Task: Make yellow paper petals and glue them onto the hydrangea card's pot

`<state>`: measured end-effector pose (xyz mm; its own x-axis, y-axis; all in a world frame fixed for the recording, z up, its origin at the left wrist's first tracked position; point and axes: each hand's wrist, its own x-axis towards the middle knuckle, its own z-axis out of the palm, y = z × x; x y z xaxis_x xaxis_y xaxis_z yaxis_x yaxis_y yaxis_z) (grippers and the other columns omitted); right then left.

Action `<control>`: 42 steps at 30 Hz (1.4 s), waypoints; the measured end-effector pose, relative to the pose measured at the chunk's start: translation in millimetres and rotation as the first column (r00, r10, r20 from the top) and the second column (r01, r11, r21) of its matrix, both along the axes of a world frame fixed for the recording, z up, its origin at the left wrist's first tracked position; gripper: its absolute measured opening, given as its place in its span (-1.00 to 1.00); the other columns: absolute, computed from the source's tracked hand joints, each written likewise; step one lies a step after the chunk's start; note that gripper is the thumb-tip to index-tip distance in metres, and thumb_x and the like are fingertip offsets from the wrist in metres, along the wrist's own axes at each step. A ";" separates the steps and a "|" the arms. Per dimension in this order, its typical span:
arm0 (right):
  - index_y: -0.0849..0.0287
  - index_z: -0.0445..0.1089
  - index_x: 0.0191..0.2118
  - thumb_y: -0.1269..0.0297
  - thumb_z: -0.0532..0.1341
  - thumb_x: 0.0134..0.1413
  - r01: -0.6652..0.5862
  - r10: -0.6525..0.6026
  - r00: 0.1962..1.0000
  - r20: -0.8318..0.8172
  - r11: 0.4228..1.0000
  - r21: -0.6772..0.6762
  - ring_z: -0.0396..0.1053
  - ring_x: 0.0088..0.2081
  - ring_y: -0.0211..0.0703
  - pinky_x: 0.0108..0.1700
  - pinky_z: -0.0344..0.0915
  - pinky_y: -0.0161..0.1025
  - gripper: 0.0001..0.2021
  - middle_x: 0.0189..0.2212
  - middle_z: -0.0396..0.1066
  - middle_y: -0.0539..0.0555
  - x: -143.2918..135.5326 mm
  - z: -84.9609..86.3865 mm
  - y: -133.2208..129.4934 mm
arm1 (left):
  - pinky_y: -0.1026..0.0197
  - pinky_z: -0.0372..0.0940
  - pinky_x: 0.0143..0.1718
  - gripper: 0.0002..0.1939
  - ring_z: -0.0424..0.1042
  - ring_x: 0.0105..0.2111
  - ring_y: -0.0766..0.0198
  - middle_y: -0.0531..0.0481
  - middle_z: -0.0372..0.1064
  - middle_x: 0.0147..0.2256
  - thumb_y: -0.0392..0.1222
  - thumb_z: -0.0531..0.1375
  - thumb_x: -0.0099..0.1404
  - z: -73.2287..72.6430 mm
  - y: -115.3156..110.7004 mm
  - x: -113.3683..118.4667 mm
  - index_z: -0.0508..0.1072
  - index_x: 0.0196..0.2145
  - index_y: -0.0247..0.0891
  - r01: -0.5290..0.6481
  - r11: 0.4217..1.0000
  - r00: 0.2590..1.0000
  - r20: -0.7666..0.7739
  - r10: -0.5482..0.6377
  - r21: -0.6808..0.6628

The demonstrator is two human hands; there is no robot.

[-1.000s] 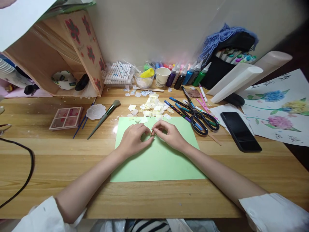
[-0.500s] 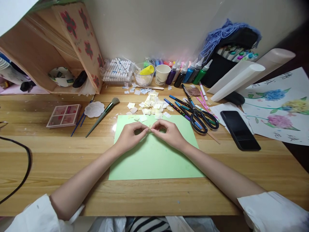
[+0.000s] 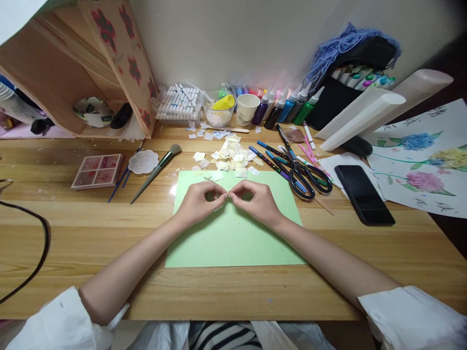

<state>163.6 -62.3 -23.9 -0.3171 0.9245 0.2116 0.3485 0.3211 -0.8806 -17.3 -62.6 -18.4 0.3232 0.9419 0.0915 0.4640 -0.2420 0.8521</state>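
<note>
My left hand (image 3: 200, 200) and my right hand (image 3: 256, 200) meet fingertip to fingertip above a pale green sheet (image 3: 233, 238). Both are closed in a pinch on a tiny pale yellow paper piece (image 3: 228, 194), mostly hidden between the fingertips. Just beyond my hands lies a loose pile of cream and pale yellow paper squares (image 3: 233, 154), a few of them overlapping the sheet's far edge.
Black-handled scissors (image 3: 302, 176) lie on pens at the right, beside a black phone (image 3: 364, 194). A brush (image 3: 156, 173), a white palette (image 3: 143, 161) and a pink case (image 3: 98, 171) sit left. Behind stand a paper cup (image 3: 247, 110), a plastic bowl (image 3: 218, 113) and paint bottles (image 3: 273, 114).
The view has shifted slightly. My fingertips remain together, and less of the small yellow piece shows between them than before.
</note>
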 end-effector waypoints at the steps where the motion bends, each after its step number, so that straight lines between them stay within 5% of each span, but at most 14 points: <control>1: 0.19 0.42 -0.42 0.41 0.21 -0.03 0.011 -0.011 1.000 0.006 1.000 0.006 0.36 -0.45 -0.28 -0.36 0.31 -0.33 -0.96 -0.50 0.44 0.00 -0.7 -0.4 -0.9 | 0.32 0.19 -0.43 -0.87 0.31 -0.49 0.38 0.03 0.43 -0.47 -0.18 0.19 0.15 0.2 -0.3 0.8 0.49 -0.44 -0.28 -0.003 1.000 1.000 -0.008 0.003 0.015; 15: 0.19 0.39 -0.45 0.36 0.21 -0.06 0.059 -0.060 0.998 -0.026 0.997 -0.059 0.31 -0.48 -0.26 -0.39 0.29 -0.29 -0.96 -0.52 0.40 0.01 -2.9 -2.5 -1.5 | 0.32 0.16 -0.48 -0.88 0.25 -0.54 0.39 0.03 0.42 -0.51 -0.21 0.19 0.14 2.1 -4.7 6.4 0.49 -0.45 -0.29 -0.049 0.997 0.998 -0.022 0.050 0.067; 42: 0.16 0.42 -0.39 0.27 0.24 -0.02 0.025 -0.027 0.998 -0.048 0.998 -0.053 0.37 -0.42 -0.22 -0.33 0.35 -0.25 -0.91 -0.46 0.44 0.03 -1.2 -4.1 -1.7 | 0.33 0.19 -0.49 -0.84 0.29 -0.52 0.39 0.01 0.45 -0.49 -0.16 0.20 0.12 -2.3 -1.3 1.2 0.51 -0.40 -0.30 -0.063 0.997 0.997 0.038 0.064 -0.032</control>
<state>162.4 -64.1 -28.0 -0.2834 0.9424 0.1775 0.3123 0.2656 -0.9121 -16.1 -63.8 -20.7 0.2592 0.9630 0.0733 0.4440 -0.1862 0.8765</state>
